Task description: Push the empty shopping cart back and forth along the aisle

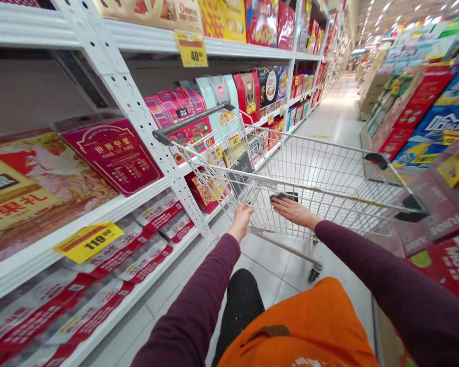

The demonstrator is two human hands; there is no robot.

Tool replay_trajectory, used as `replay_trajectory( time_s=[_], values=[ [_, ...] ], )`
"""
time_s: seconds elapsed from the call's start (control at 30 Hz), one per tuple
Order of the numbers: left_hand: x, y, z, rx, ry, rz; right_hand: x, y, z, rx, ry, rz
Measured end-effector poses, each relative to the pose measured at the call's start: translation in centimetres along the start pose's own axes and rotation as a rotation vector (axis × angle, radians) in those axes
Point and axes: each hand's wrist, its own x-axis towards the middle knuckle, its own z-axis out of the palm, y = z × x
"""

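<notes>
A metal wire shopping cart (pixel 317 191) stands side-on in front of me, its handle bar (pixel 193 122) toward the shelves. My left hand (pixel 242 221) has its fingers curled at the wire side near the cart's lower rear part. My right hand (pixel 296 211) lies with fingers stretched along the wire side, over a dark grey cloth (pixel 278 196) pressed against it. Part of the cloth is hidden under the fingers. Beside the cloth, a small black plate (pixel 292 195) sits on the wires. A dark panel with a drawing (pixel 241 172) is at the cart's handle end.
White metal shelves (pixel 137 109) with boxed goods and yellow price tags (pixel 94 242) run along the left. Stacked cartons (pixel 436 122) line the right side, close to the cart's front end. A caster wheel (pixel 314 274) rests on the tiled floor (pixel 268 262). The aisle stretches ahead.
</notes>
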Motion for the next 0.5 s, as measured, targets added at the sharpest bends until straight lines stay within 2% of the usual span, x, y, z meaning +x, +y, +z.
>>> replay_trajectory(
  time_s=[0.1, 0.17, 0.23, 0.37, 0.43, 0.5],
  values=[
    [-0.3, 0.2, 0.4, 0.226, 0.021, 0.022, -1.3, 0.2, 1.7, -0.075, -0.012, -0.052],
    [-0.2, 1.3, 1.4, 0.323, 0.019, 0.072, -0.9, -0.1, 1.3, -0.229, -0.028, -0.129],
    [0.3, 2.8, 2.5, 0.524, 0.007, 0.210, 0.5, -0.5, -0.2, -0.389, -0.019, -0.196],
    [1.2, 5.4, 4.0, 1.200, -0.008, 0.648, 4.0, -0.9, -3.1, -0.569, 0.076, -0.224],
    [1.4, 6.1, 4.0, 1.430, 0.005, 0.747, 4.6, -0.7, -3.5, -0.599, 0.074, -0.230],
    [1.3, 6.4, 3.6, 1.572, 0.022, 0.810, 4.4, -0.3, -3.0, -0.600, 0.047, -0.233]
  ],
)
